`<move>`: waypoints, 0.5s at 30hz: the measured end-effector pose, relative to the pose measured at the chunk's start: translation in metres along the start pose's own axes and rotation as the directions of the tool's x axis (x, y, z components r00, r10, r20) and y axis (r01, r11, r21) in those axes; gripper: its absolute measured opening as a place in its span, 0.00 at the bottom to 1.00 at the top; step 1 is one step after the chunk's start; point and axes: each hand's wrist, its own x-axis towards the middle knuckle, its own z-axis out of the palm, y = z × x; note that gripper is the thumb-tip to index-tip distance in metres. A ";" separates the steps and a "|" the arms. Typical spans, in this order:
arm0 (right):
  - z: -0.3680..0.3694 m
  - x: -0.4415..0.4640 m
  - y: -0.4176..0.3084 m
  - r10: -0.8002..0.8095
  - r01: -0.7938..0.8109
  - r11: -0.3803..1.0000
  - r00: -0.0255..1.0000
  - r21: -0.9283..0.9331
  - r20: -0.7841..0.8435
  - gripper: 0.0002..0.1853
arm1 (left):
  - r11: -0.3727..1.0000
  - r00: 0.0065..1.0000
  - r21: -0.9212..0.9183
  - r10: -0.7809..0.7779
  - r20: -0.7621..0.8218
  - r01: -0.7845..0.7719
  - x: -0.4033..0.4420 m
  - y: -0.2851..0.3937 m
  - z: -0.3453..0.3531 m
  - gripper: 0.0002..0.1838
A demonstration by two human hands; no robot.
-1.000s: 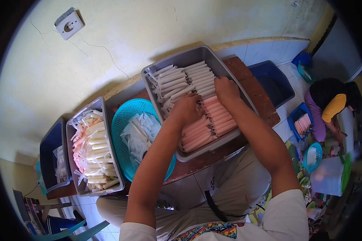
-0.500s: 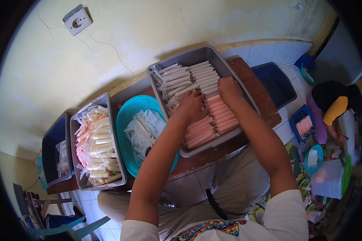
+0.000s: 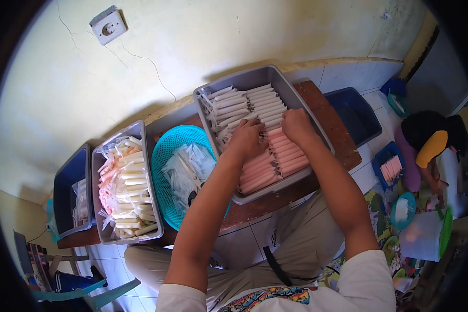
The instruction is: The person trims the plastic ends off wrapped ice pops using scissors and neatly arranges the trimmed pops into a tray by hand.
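Both hands are inside a grey tray [image 3: 224, 80] filled with rows of wrapped sticks. White sticks [image 3: 265, 101] lie in the upper part and pink sticks [image 3: 260, 174] in the lower part. My left hand [image 3: 248, 139] rests over the middle of the left rows, fingers bent, on the border between white and pink; its fingertips are partly hidden. Near the right wall of the tray, my right hand [image 3: 297, 126] is closed at the upper end of the right pink row. Whatever its fingers hold is hidden.
Left of the tray stand a turquoise basket [image 3: 161, 182] with clear wrappers and scissors [image 3: 190, 174], a grey bin [image 3: 98, 200] of pink and cream sticks, and a dark blue bin [image 3: 62, 195]. At right, another person [image 3: 426, 140] bends beside a blue tub [image 3: 380, 156].
The view has shifted, so the tray and bins sit a little further right. My right hand has moved slightly down the tray, while my left hand stays near the middle.
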 end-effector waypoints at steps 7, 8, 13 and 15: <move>-0.015 -0.011 -0.004 -0.068 0.073 0.994 0.996 0.084 -0.054 0.16 | 0.995 0.989 -0.102 -0.007 -0.148 -0.008 0.005 -0.001 -0.004 0.24; -0.016 -0.012 -0.005 -0.091 0.103 0.989 0.990 0.105 -0.105 0.17 | 0.994 0.980 -0.103 0.006 -0.200 -0.027 0.005 0.000 -0.006 0.21; -0.026 -0.019 -0.026 -0.139 0.195 0.942 0.967 0.273 -0.213 0.17 | 0.990 0.955 -0.136 0.006 -0.295 -0.048 0.006 0.011 -0.021 0.18; -0.033 -0.023 -0.037 -0.135 0.245 0.903 0.942 0.353 -0.307 0.16 | 0.988 0.932 -0.150 -0.029 -0.363 -0.028 0.005 0.016 -0.025 0.15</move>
